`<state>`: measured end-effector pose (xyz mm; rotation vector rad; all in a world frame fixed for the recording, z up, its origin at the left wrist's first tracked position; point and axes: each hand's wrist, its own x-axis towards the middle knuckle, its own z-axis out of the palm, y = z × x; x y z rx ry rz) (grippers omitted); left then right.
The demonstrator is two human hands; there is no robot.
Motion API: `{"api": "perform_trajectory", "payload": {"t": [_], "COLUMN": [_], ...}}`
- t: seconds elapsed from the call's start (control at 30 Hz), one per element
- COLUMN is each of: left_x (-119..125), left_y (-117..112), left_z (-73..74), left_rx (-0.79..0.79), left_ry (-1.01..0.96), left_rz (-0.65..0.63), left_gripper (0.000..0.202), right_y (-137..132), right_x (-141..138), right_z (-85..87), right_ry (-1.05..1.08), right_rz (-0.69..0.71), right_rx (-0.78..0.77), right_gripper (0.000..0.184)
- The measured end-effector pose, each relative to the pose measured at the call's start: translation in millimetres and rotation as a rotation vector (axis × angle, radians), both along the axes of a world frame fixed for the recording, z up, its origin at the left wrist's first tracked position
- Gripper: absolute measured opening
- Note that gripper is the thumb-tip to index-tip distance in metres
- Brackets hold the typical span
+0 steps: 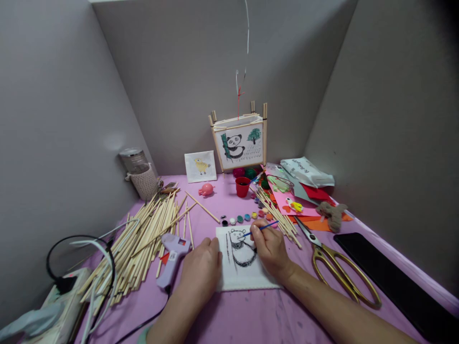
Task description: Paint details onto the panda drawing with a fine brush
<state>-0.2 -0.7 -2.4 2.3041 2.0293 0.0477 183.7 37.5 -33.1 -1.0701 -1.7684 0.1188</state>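
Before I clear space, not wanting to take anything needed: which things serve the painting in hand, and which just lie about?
In use:
- thin blue paintbrush, in right-hand fingers
- flat white panel with black panda drawing
- small round paint pots, probably
- red cup, probably

Apparently lying about:
- lilac glue gun
- gold-handled metal scissors
- pale wooden sticks
- pink round toy

Pale green sleeve on left forearm; left hand, right hand, right forearm bare

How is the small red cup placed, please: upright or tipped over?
Upright: the small red cup stands with its round rim facing up and its narrower base down on the purple table cover.
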Motion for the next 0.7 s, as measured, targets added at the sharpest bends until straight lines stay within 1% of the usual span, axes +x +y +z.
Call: {"api": "perform_trajectory", "payload": {"t": [0.13,0.3,0.57,0.7], "left_x": [0.4,0.4,-0.5,-0.5], "left_y": [-0.7,-0.8,-0.2,-0.3], "left_z": [1.1,-0.8,-2.4,-1.8], "left_rx": [0.000,0.012,0.029,0.021], "left_ry": [0.000,-0.002,0.005,-0.003], "left_rz": [-0.007,-0.003,-0.013,-0.006], "left_gripper": [0.020,0.020,0.019,0.019], "right_y": [0.1,0.5,-0.2,-1.2], "right_x": [0.0,-0.3,-0.7,-0.2], "right_z": [-0.9,-0.3,2.7,1.4], "right_ry": [-0.016,-0.012,0.003,0.000], "right_rz": [0.000,0.002,-0.012,-0.007], "right_rx": [-0.009,-0.022,0.012,0.002], "right_gripper": [0.031,0.032,0.029,0.029]}}
